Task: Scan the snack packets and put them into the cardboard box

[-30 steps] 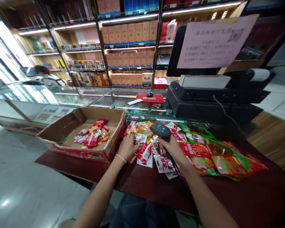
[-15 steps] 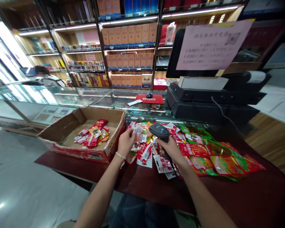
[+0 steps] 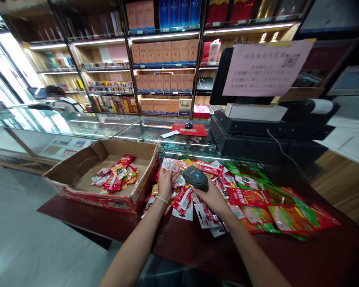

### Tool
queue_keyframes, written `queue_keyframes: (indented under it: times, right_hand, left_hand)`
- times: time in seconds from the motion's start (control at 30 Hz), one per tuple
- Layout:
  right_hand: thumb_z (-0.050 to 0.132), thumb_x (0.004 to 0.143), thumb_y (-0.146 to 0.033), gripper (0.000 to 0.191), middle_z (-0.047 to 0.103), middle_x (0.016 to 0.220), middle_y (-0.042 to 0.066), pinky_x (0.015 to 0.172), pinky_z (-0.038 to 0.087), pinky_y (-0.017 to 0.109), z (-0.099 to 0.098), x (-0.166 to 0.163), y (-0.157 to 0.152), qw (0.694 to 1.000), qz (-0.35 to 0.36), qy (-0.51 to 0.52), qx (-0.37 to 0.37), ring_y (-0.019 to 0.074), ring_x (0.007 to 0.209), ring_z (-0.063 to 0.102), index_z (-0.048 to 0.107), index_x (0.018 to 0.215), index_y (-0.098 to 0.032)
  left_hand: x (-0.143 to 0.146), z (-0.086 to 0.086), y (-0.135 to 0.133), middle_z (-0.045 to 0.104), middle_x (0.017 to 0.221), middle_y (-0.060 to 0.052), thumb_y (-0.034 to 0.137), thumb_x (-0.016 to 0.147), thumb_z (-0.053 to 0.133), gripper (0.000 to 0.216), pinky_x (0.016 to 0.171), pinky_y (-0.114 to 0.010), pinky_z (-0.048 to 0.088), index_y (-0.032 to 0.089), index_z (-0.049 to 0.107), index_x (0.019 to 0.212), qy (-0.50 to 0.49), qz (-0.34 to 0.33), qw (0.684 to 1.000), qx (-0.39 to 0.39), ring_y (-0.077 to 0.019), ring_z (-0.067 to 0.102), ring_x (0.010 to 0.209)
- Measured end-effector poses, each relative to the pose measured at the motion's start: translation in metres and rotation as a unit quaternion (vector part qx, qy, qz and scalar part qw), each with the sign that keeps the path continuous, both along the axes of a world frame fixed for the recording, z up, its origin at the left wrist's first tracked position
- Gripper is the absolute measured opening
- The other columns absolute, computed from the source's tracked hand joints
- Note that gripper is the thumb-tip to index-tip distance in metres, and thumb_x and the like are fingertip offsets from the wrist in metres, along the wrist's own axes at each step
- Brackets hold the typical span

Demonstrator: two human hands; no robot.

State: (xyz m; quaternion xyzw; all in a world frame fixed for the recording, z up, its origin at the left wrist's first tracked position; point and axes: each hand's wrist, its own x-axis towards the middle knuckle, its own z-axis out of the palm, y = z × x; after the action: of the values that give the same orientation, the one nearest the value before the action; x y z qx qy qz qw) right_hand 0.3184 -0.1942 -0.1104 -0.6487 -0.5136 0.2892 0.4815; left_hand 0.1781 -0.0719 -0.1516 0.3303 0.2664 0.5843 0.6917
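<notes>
My right hand grips a black barcode scanner, its head with a blue light pointing left. My left hand holds up a small clear snack packet in front of the scanner, pinched between fingers and thumb. Both hands hover over a heap of red, orange and green snack packets spread on a dark red table. A cardboard box with several red packets inside stands to the left of my left hand.
A black till with monitor and printer stands behind the heap, a pink paper notice on the monitor. A glass counter with a red mouse pad runs behind. Shelves of boxes fill the back wall. A person sits far left.
My left hand picked a clear packet out of the heap and raised it before the scanner. My right hand with the scanner shifted slightly left and lower. The camera tilted up a little.
</notes>
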Motion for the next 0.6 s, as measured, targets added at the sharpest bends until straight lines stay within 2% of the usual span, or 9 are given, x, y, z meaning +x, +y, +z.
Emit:
queue_keyframes:
  times: [0.07,0.17,0.33,0.47,0.6]
  right_hand:
    - [0.069,0.071,-0.036,0.054,0.069,0.104,0.005,0.076,0.051,0.033,-0.0021,-0.0015,0.0015,0.999,0.0,-0.025,0.022,0.0211,0.088,0.066,0.052,0.121,-0.025]
    - [0.07,0.069,-0.035,0.053,0.07,0.105,0.006,0.083,0.05,0.036,-0.0034,-0.003,0.0027,0.999,0.008,-0.022,0.023,0.023,0.097,0.064,0.056,0.119,-0.024]
    - [0.071,0.066,-0.037,0.042,0.071,0.089,0.004,0.069,0.052,0.034,-0.0016,-0.0044,0.0012,1.0,0.012,0.012,0.005,0.0233,0.085,0.066,0.063,0.105,-0.023]
    - [0.072,0.064,-0.036,0.036,0.068,0.072,0.001,0.053,0.048,0.029,-0.0007,-0.0049,-0.0004,0.999,0.014,0.05,-0.011,0.0213,0.068,0.064,0.064,0.097,-0.024]
    - [0.072,0.064,-0.036,0.036,0.066,0.066,-0.001,0.048,0.044,0.026,-0.0013,-0.0047,-0.0008,0.998,0.017,0.065,-0.014,0.018,0.057,0.06,0.063,0.096,-0.023]
  left_hand:
    - [-0.0009,-0.001,-0.0003,0.062,0.074,0.003,0.036,0.073,0.07,0.041,0.055,-0.019,0.05,0.022,0.039,0.095,0.013,0.011,1.0,-0.01,-0.0148,0.069,0.069]
    - [-0.0014,-0.0011,-0.0001,0.064,0.079,0.001,0.037,0.074,0.068,0.04,0.051,-0.017,0.047,0.022,0.038,0.096,0.037,0.017,0.999,-0.021,-0.017,0.07,0.073]
    - [-0.0005,-0.0015,0.0001,0.064,0.082,0.0,0.035,0.075,0.067,0.036,0.062,-0.02,0.051,0.022,0.04,0.096,0.044,0.02,0.999,-0.014,-0.0158,0.07,0.083]
    - [0.0011,-0.0021,0.0015,0.064,0.085,0.0,0.031,0.074,0.064,0.032,0.062,-0.022,0.052,0.02,0.044,0.097,0.072,0.044,0.996,-0.001,-0.0133,0.067,0.074]
    - [0.0014,-0.0024,0.0025,0.063,0.085,0.001,0.027,0.073,0.062,0.027,0.057,-0.021,0.05,0.02,0.048,0.095,0.081,0.059,0.995,0.007,-0.011,0.064,0.066]
